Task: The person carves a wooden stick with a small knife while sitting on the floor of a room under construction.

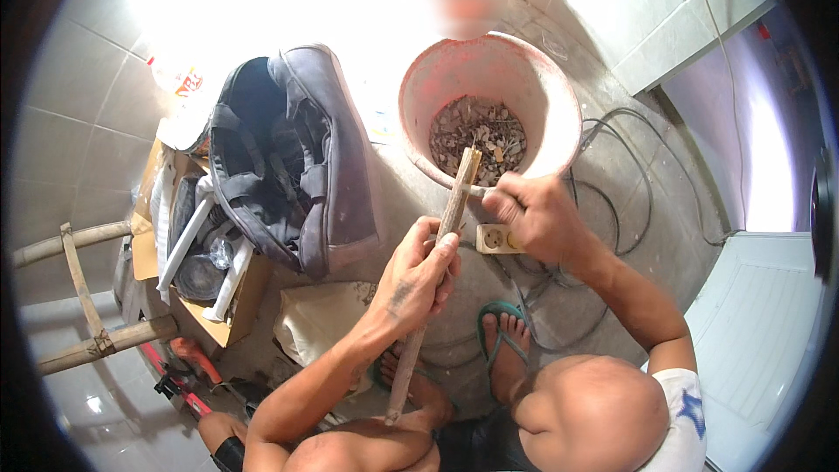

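Note:
My left hand is wrapped round a long wooden stick, which slants up and away from my lap. Its far end looks pale and cut and reaches over the near rim of a pinkish bucket. Close beside that end, my right hand is closed in a fist. A short greyish piece shows between the fist and the stick, but I cannot make out what it is. Dry chips and shavings lie in the bottom of the bucket.
A dark open bag stands left of the bucket, beside a cardboard box of tools and parts. A power strip and looped cables lie on the floor. At far left is a bamboo ladder; a white panel stands right.

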The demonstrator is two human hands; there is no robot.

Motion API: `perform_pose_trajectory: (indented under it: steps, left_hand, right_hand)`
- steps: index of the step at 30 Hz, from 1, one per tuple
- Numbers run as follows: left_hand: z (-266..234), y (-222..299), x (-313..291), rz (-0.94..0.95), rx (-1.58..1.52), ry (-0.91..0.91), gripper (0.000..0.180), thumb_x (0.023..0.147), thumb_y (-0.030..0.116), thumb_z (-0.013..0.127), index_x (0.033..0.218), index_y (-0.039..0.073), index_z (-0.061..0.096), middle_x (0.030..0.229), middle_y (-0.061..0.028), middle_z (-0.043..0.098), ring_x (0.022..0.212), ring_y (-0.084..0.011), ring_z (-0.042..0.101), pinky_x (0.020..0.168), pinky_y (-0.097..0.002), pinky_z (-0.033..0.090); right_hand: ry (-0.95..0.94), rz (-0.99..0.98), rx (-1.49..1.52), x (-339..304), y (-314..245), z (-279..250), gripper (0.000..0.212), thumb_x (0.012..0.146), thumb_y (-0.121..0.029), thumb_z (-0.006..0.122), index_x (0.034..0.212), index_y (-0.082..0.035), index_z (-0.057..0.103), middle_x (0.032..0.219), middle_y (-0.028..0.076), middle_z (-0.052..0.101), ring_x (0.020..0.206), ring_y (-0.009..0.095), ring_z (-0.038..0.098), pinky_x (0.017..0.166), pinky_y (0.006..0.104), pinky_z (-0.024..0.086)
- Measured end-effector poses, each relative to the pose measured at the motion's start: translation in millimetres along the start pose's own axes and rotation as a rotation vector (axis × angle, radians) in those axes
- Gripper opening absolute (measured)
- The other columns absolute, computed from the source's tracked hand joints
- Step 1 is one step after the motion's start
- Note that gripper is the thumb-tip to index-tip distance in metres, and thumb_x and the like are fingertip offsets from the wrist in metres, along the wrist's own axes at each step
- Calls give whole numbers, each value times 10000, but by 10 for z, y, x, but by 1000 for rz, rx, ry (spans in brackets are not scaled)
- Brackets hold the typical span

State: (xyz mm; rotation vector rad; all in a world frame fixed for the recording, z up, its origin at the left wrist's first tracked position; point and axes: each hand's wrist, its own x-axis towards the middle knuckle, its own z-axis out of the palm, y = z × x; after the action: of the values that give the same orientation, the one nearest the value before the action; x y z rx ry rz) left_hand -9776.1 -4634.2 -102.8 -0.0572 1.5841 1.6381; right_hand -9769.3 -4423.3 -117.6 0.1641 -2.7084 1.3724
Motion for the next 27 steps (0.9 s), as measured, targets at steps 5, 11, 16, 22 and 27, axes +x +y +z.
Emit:
perform_pose_trajectory:
  steps: [5,11,16,22,27]
  left_hand:
    - [54,43,-22,1,-107,-39,251,1018,288,469,1151,76,452,749,11,452,512,-49,394,416,-195,336]
    - [30,1,-63,-7,-155,-48,265,1015,302,476,1118,58,468,750,24,464,536,-35,412,435,-195,335]
    - [91,22,1,-11,-166,-108,277,1021,315,457,1150,71,479,745,22,442,504,-33,361,409,-190,306]
    - [-64,-4,2,-25,-212,-85,314,1028,346,428,1167,71,491,763,20,443,486,-32,357,408,-187,319]
    - [-12,67,14,-70,-235,-130,312,1033,354,406,1162,85,497,745,26,430,482,-31,342,402,-183,312]
  right_hand:
    - [-107,-173,-17,-53,-102,54,260,888,-219,629,803,27,633,684,242,603,668,400,628,578,446,465]
    - [-98,-200,-13,-45,-98,74,288,884,-235,629,777,32,617,703,238,608,679,409,626,599,451,483]
    - [208,46,-132,306,334,-72,324,910,-274,604,733,-4,577,625,213,583,575,371,606,515,434,465]
    - [46,99,-99,145,110,-112,313,920,-258,610,771,17,598,600,197,575,546,357,582,512,422,451]
    - [10,-159,64,-66,26,167,299,896,-268,635,787,8,591,637,203,600,599,375,615,547,444,467]
